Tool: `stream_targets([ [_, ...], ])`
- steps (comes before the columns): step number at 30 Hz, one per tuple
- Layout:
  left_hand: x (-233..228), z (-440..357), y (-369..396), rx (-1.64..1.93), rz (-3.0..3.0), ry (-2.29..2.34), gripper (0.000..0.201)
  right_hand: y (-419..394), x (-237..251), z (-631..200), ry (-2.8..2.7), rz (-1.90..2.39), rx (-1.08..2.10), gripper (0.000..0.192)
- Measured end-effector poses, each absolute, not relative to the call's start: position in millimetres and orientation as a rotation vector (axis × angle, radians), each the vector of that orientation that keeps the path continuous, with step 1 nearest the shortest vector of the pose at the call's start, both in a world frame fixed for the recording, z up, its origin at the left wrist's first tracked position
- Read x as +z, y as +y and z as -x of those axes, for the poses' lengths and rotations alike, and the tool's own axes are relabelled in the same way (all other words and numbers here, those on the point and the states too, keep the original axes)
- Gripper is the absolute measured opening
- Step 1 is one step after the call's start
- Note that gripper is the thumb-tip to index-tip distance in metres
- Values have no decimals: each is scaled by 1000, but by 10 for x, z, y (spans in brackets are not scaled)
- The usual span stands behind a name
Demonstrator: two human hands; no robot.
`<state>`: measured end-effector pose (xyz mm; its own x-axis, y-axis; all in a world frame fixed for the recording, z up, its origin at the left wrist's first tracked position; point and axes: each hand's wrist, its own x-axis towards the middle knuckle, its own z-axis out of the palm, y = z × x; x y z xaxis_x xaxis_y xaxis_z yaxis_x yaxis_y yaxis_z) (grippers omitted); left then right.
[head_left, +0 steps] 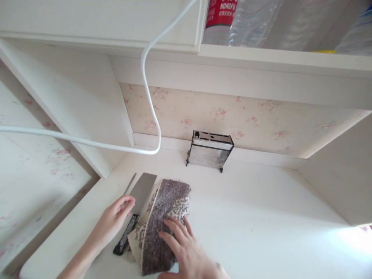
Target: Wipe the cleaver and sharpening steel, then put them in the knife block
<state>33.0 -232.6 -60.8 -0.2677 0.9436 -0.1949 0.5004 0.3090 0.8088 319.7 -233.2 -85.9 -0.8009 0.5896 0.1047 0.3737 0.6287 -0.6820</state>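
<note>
A folded brown cloth [162, 217] with a leopard-patterned part lies on the white counter. My right hand [188, 248] rests on it, with its fingers spread. Left of the cloth lies a cleaver [143, 190] with a broad grey blade and a black handle [126, 234]; the cloth overlaps its right side. My left hand [117, 213] is over the cleaver's left edge, fingers curled together. From behind that hand a thin grey strip [130, 183] sticks out; its lower end is hidden. Whether the left fingers grip anything, I cannot tell.
A metal and black knife rack [212, 149] stands on the counter [261, 201] near the back wall. A white cable [148, 77] hangs across the view at upper left. Overhead, a shelf [285, 58] holds clear plastic bottles and a red-labelled one [222, 15].
</note>
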Motion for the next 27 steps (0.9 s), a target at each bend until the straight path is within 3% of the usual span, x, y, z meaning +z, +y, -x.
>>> stream_targets([
  [4, -903, -272, -2753, 742, -1350, 2085, 34, -2367, -1046, -2987, -2669, 815, 838, 88],
  [9, -1121, -357, -2940, 602, -1526, 2215, 29, -2337, -1118, -2964, -2617, 1096, 613, 74],
  [17, -1151, -480, -2821, 282, -1803, 2320, 45, -2387, -1044, -3436, -2623, 1336, 366, 70],
  [21, -1148, -503, -2770, 175, -1826, 2359, 43, -2500, -1034, -3745, -2617, 1469, 229, 76],
  [27, -1105, -554, -2765, 126, -1842, 2381, 43, -2642, -1073, -3968, -2643, 1475, 336, 82],
])
